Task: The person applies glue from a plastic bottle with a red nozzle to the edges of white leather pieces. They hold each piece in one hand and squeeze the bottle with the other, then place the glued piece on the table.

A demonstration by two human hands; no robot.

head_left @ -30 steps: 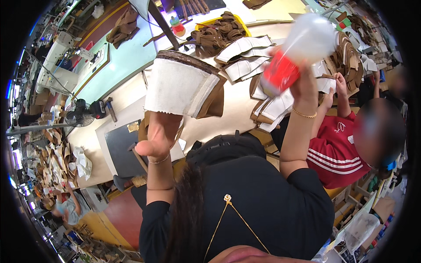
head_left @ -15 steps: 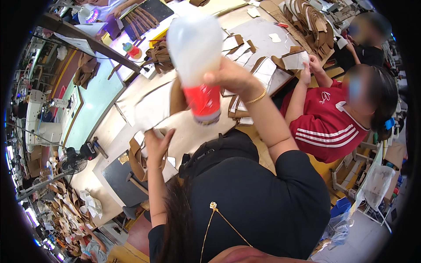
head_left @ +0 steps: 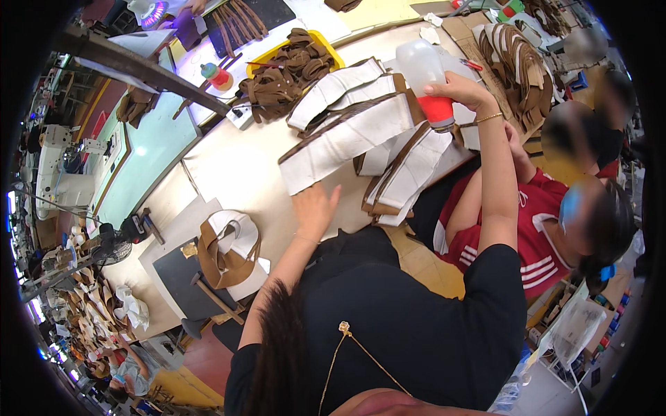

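My right hand (head_left: 461, 91) is wrapped round a translucent plastic bottle (head_left: 420, 66) with a red band and a dark end facing down. It is held above the right part of the worktable, near a stack of white-faced brown strips (head_left: 409, 170). At the near end of a long white strip with a brown edge (head_left: 354, 145), my left hand (head_left: 316, 210) has its fingertips partly hidden under the material and its thumb pointing away. That strip lies slantwise, its far end reaching other strips.
A yellow tray (head_left: 338, 57) of brown pieces stands at the back. A coiled brown-and-white strip (head_left: 232, 243) and a hammer (head_left: 218, 297) lie to the left. At right sits a co-worker in a red shirt (head_left: 472, 215), close to my right arm. A metal bar (head_left: 146, 69) crosses the far left.
My right hand has carried the bottle to the right, away from the middle. The left hand and the white strip have shifted rightward too. The co-worker's hands are now mostly behind my right arm.
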